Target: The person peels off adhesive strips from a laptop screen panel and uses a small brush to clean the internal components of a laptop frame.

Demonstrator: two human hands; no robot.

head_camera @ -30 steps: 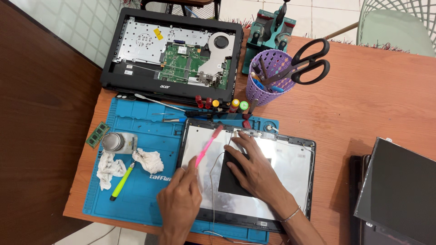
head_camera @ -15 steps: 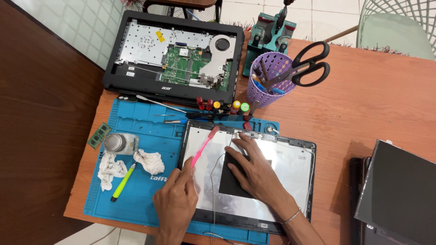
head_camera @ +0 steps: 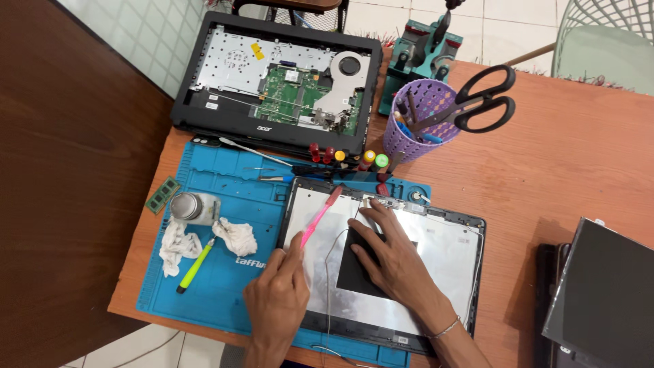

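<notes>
Table (head_camera: 579, 177) of orange wood carries the blue mat (head_camera: 225, 272), and on it I see the laptop lid shell (head_camera: 436, 272). My right hand (head_camera: 392, 255) lies flat on its black patch, fingers spread. My left hand (head_camera: 276, 300) pinches 1 pink pry tool (head_camera: 320, 217) over the shell's left part.

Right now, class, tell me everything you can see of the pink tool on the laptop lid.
The slim pink plastic-looking tool, like a toothbrush or pry stick, lies slanted over the silvery inside of the black-framed laptop lid. Its darker far end points toward the lid's top edge. The left hand pinches its near end; the right hand rests flat beside it, apart.
</notes>
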